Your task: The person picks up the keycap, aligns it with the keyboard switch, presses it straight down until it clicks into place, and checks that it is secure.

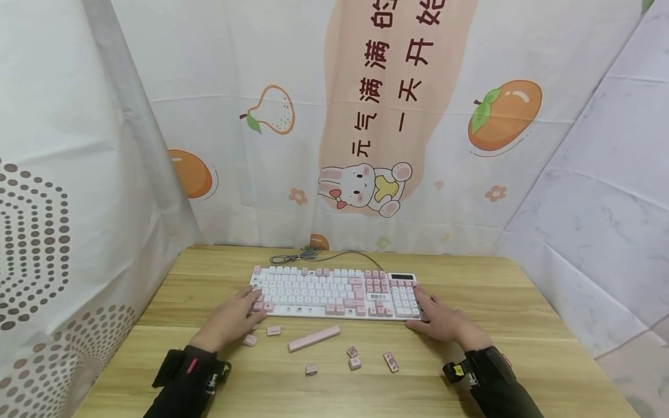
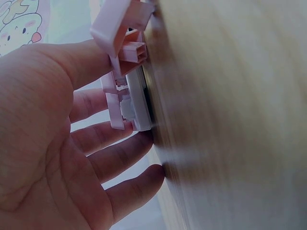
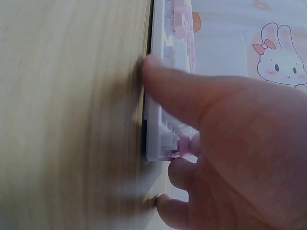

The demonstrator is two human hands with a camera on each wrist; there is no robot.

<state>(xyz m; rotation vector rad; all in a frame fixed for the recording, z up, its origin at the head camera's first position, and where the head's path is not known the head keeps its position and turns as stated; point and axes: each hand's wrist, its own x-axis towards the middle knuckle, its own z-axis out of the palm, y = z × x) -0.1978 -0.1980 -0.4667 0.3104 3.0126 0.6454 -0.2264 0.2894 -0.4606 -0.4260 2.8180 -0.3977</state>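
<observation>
A white-and-pink keyboard (image 1: 308,293) lies at the back middle of the table, some of its key spots bare. My left hand (image 1: 230,319) grips its left end, with the thumb at the front corner and the fingers along the side. At the other end my right hand (image 1: 444,322) holds the keyboard, thumb against the front edge and fingers round the right side. Close to the left thumb lies a loose pink keycap (image 1: 250,339); in the left wrist view a pink keycap (image 2: 108,31) overlaps the thumb tip.
In front of the keyboard lie a long pink spacebar (image 1: 313,338) and several small keycaps, among them one oblong keycap (image 1: 391,361). A coiled grey cable (image 1: 298,255) runs behind the keyboard. A printed cloth (image 1: 261,174) hangs at the table's back edge.
</observation>
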